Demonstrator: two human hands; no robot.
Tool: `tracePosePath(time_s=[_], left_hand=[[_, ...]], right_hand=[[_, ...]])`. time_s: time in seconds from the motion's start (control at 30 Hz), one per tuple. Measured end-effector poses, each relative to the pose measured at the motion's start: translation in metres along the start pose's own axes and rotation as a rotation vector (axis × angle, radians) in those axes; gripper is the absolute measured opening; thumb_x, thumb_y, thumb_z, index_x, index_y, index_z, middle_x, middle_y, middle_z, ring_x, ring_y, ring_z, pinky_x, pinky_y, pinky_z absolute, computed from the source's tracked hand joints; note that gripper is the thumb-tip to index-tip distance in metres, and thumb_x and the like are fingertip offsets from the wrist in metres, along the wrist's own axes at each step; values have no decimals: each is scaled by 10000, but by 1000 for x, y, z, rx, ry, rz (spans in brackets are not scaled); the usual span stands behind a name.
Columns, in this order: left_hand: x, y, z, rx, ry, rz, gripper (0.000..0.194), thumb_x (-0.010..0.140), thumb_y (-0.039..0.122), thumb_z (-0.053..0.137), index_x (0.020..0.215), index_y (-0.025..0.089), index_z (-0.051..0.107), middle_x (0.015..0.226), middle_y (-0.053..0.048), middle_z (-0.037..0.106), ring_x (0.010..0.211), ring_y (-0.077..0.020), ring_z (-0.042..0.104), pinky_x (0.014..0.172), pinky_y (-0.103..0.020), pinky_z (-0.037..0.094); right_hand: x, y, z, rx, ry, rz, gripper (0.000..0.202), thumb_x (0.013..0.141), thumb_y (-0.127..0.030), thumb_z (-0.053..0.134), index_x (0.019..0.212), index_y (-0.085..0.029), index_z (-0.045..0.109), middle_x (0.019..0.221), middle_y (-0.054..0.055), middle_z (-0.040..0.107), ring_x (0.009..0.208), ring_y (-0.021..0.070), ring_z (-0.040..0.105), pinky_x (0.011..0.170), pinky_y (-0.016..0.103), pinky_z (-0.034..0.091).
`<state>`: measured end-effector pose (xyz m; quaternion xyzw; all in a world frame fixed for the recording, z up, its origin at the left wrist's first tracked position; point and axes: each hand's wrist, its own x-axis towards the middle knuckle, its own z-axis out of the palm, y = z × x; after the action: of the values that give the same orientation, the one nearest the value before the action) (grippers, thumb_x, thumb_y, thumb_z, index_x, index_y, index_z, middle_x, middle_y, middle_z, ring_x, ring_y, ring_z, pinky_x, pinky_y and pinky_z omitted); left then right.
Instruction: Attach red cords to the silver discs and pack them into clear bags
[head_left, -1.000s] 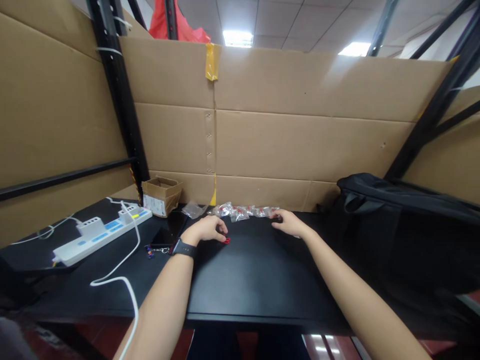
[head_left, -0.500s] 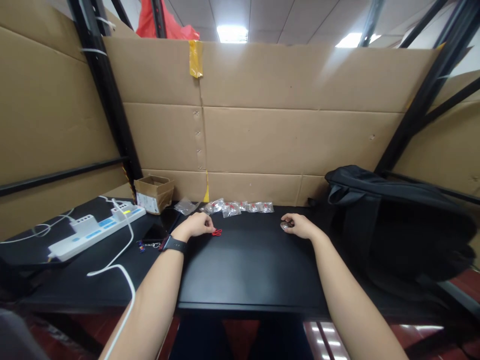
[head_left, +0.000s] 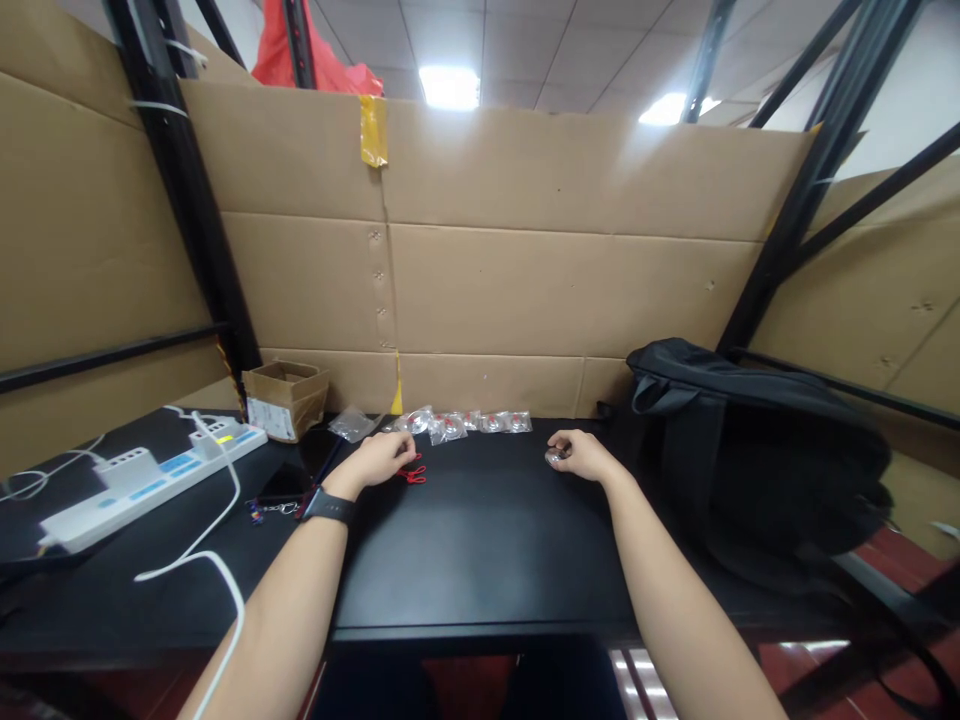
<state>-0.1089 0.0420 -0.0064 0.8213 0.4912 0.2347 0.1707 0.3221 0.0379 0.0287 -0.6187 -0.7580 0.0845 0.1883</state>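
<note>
Left hand [head_left: 386, 460]: pinches the red cord [head_left: 413, 475], near the packets [head_left: 448, 429]; its loose loops could tangle if I pull fast.
Right hand [head_left: 583, 456]: pinches the shiny disc [head_left: 554, 457], right of the packets; a slack grip could drop it.

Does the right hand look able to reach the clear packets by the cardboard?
Probably yes: only black tabletop shows between the right hand and the clear packets, though that hand holds a small shiny item.
</note>
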Motion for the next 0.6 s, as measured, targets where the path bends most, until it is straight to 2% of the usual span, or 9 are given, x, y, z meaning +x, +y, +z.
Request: tracePosePath(time_s=[0.13, 0.23, 0.33, 0.43, 0.5, 0.6], left_hand=[[2, 13, 2, -170, 86, 84, 145, 887, 309, 516, 871, 212, 623, 790, -13, 723, 742, -175, 655, 732, -260, 445], [8, 31, 14, -315, 140, 159, 165, 860, 352, 603, 871, 199, 664, 854, -29, 736, 829, -189, 672, 800, -277, 465], [16, 49, 31, -500, 229, 154, 217, 839, 356, 659, 964, 184, 702, 953, -57, 746, 921, -206, 676, 869, -304, 479], [24, 59, 44, -675, 254, 138, 257, 865, 383, 638, 955, 158, 723, 929, -78, 752, 885, -207, 687, 866, -321, 500], [26, 64, 49, -738, 242, 148, 274, 871, 402, 634, 910, 147, 725, 872, -76, 748, 847, -203, 686, 854, -323, 505], [26, 69, 53, -799, 221, 165, 289, 867, 422, 641, 868, 141, 708, 857, -75, 736, 832, -198, 673, 829, -314, 507]], right_hand=[[1, -15, -1, 143, 161, -76, 362, 613, -192, 757, 974, -204, 727, 936, 50, 725, 797, 189, 664, 722, 283, 506], [2, -43, 7, 393, 260, -184, 405, 649, -239, 758, 1047, -213, 687, 1038, 65, 720, 853, 199, 676, 674, 277, 514], [0, -80, 23, 584, 252, -274, 406, 667, -251, 763, 1060, -212, 665, 1056, 70, 716, 923, 213, 681, 675, 275, 524], [-7, -113, 38, 674, 223, -352, 440, 681, -231, 766, 1103, -226, 644, 1111, 72, 700, 985, 217, 678, 723, 288, 534], [-12, -128, 44, 709, 209, -379, 461, 686, -211, 767, 1126, -237, 634, 1128, 70, 692, 1012, 219, 673, 743, 294, 535], [-17, -138, 49, 760, 170, -384, 466, 683, -192, 771, 1125, -247, 633, 1135, 65, 686, 1023, 220, 670, 757, 301, 538]])
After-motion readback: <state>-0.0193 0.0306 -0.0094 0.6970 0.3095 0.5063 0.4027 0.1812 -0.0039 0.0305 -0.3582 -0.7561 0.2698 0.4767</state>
